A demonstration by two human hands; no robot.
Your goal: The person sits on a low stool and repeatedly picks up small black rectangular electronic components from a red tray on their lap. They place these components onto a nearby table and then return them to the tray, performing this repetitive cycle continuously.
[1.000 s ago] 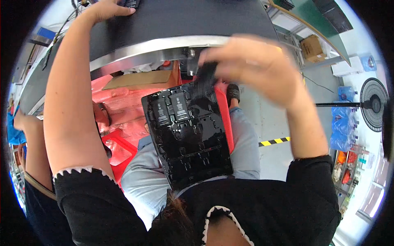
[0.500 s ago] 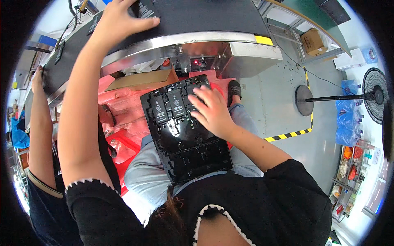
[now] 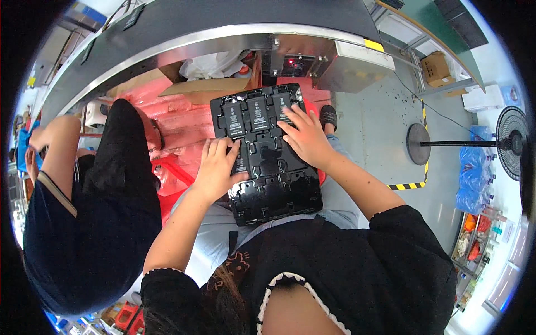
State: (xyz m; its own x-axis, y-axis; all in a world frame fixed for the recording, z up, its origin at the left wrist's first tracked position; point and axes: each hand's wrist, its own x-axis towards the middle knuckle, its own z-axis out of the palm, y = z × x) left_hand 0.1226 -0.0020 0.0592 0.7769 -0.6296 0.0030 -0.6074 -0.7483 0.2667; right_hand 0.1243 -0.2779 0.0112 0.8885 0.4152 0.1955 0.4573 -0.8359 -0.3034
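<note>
A black plastic tray (image 3: 268,202) with moulded compartments rests across my lap. Flat black batteries with pale print lie in its far row, one battery (image 3: 258,114) in the middle. My left hand (image 3: 215,172) is at the tray's left side, thumb and fingers around another battery (image 3: 240,163) in the second row; the fingers partly cover it. My right hand (image 3: 306,138) lies over the tray's right side with fingers spread, their tips at the far right battery (image 3: 281,103). Glossy compartments show nearer my body.
A black conveyor belt (image 3: 223,14) with a metal edge runs ahead, carrying thin dark pieces at left. Below it stand an open cardboard box (image 3: 209,85) and red sheeting (image 3: 178,114). A co-worker (image 3: 92,223) sits at left. A fan (image 3: 511,137) stands at right.
My left hand has come down from the belt to the tray, where a battery now shows under it. The tray looks turned straighter. The co-worker's arm has drawn back from the belt.
</note>
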